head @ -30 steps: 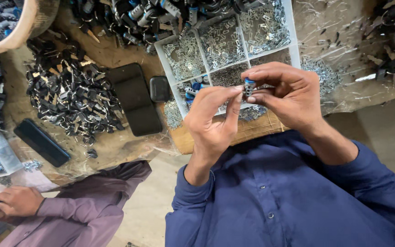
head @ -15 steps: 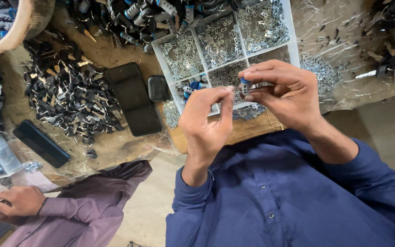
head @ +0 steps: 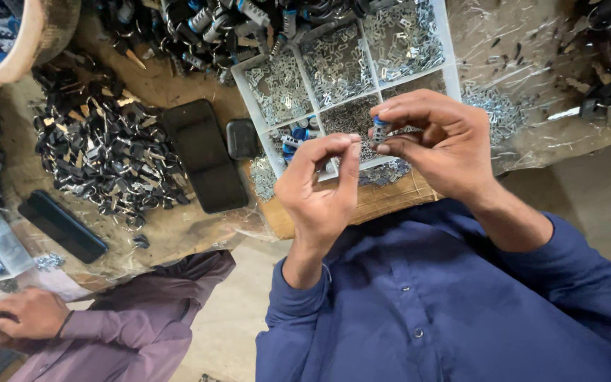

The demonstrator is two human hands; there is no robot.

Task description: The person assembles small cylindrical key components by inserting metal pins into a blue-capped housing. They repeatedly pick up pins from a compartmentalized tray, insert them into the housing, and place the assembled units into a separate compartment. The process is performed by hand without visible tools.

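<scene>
Two bare hands meet close under the camera, above a dark blue buttoned shirt [head: 447,311]. The right hand [head: 441,141] has its grip closed on a small cylindrical part with a blue band and metal end [head: 379,129], pinched between thumb and forefinger tip and held upright, apparently so the end faces the other hand. The left hand [head: 319,187] is raised just beside it, thumb and forefinger pressed together at the tips [head: 352,141]; whether something tiny sits between them cannot be told. Both are lifted clear of the desk, which seems to keep the fine work near the eyes.

Directly beneath the hands lies a white plastic divided tray [head: 454,67] whose compartments hold heaps of small silvery metal pieces; one compartment near the left hand holds a few blue-capped parts [head: 293,138] like the one held. The sorting keeps each kind within easy reach. The tray rests on a wooden board edge [head: 383,201] of the desk.

To the left lie a flat black rectangular case [head: 205,154] and a small black rounded box [head: 240,138], then a spread pile of black and brass-coloured key-like parts [head: 100,152]. A long black bar [head: 61,225] lies nearer the desk's edge. Farther back sits a heap of dark cylinders [head: 213,25] and a round tan basket rim [head: 33,42].

At lower left, another person's hand [head: 26,315] in a purple sleeve works separately.
</scene>
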